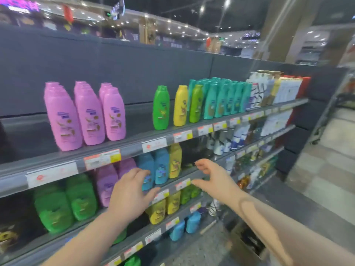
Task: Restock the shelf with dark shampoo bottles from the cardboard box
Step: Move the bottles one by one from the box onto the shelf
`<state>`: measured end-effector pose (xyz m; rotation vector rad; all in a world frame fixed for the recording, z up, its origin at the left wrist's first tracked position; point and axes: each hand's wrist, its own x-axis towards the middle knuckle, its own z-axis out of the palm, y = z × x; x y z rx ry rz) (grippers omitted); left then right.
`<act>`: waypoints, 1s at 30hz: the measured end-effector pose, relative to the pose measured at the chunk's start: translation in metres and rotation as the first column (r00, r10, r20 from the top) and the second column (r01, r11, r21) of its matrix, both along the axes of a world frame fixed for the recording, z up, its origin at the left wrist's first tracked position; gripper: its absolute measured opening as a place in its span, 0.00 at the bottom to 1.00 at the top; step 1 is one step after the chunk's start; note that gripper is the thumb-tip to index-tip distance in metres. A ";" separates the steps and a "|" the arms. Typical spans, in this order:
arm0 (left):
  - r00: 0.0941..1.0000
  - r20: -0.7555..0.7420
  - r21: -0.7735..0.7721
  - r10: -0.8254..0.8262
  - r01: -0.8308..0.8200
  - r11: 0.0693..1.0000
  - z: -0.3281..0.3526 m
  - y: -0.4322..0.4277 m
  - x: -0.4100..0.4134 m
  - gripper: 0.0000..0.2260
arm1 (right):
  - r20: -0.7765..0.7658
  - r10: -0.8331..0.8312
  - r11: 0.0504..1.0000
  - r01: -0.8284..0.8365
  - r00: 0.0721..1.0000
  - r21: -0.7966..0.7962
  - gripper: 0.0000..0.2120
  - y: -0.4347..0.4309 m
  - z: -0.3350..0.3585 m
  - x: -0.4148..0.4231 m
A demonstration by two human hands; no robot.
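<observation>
Both my hands reach toward the second shelf rail (pixel 172 186) with nothing in them. My left hand (pixel 130 194) is spread in front of the blue bottles (pixel 155 167). My right hand (pixel 213 179) has its fingers apart in a wide pinch, in front of a dark gap on that shelf. The cardboard box (pixel 247 244) sits on the floor at lower right, under my right forearm, with dark contents that I cannot make out. A dark bottle (pixel 5 237) with a yellow label shows at the far left edge.
The top shelf (pixel 134 143) holds pink bottles (pixel 84 114), green and yellow ones, teal ones (pixel 222 98) and white boxes. Green, purple, yellow bottles fill the lower shelves. The aisle floor (pixel 317 179) runs off to the right.
</observation>
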<state>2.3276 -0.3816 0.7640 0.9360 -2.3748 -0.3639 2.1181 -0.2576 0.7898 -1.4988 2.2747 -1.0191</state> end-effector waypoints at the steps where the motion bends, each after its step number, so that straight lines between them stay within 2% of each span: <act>1: 0.999 0.024 0.017 -0.044 0.043 0.999 -0.006 0.017 -0.024 0.24 | 0.016 -0.057 0.998 0.057 0.998 0.019 0.25 0.029 -0.004 -0.020; 8: 0.941 0.211 0.146 -0.264 0.237 0.961 -0.040 0.136 -0.167 0.27 | 0.040 -0.351 0.934 0.346 0.936 0.091 0.25 0.215 -0.025 -0.126; 13: 0.852 0.344 0.224 -0.393 0.332 0.916 -0.063 0.196 -0.233 0.26 | -0.044 -0.475 0.852 0.472 0.879 0.227 0.26 0.296 -0.043 -0.171; 21: 0.789 0.410 0.310 -0.457 0.351 0.884 -0.106 0.227 -0.343 0.31 | -0.041 -0.538 0.796 0.524 0.842 0.304 0.27 0.332 -0.081 -0.254; 26: 0.768 0.436 0.390 -0.469 0.309 0.868 -0.144 0.226 -0.435 0.28 | -0.071 -0.519 0.781 0.507 0.852 0.364 0.27 0.319 -0.101 -0.340; 29: 0.761 0.437 0.464 -0.479 0.266 0.845 -0.168 0.217 -0.506 0.27 | -0.033 -0.541 0.755 0.502 0.841 0.421 0.26 0.311 -0.114 -0.407; 30: 0.757 0.444 0.476 -0.480 0.255 0.842 -0.166 0.216 -0.506 0.27 | -0.028 -0.536 0.753 0.493 0.844 0.436 0.26 0.309 -0.114 -0.407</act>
